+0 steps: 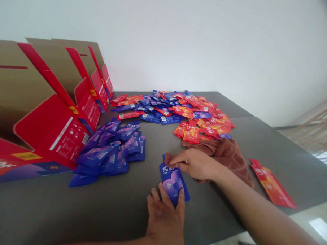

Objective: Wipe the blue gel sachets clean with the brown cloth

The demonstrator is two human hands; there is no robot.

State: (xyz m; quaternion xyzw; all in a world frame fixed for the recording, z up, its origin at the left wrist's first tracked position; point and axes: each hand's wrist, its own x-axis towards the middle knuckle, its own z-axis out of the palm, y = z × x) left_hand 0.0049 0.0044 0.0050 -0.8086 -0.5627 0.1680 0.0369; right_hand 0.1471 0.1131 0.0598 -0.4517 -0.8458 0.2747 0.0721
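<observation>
The left hand [164,218] lies open on a blue sachet [173,183], the right hand [194,164] gripping its end; a mixed sachet heap [184,109] remains upper centre.

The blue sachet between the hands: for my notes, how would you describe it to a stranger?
On the dark grey table, beside the red cartons, lies a pile of blue sachets. One sachet lies apart, under the left hand, right hand touching its top.
</observation>
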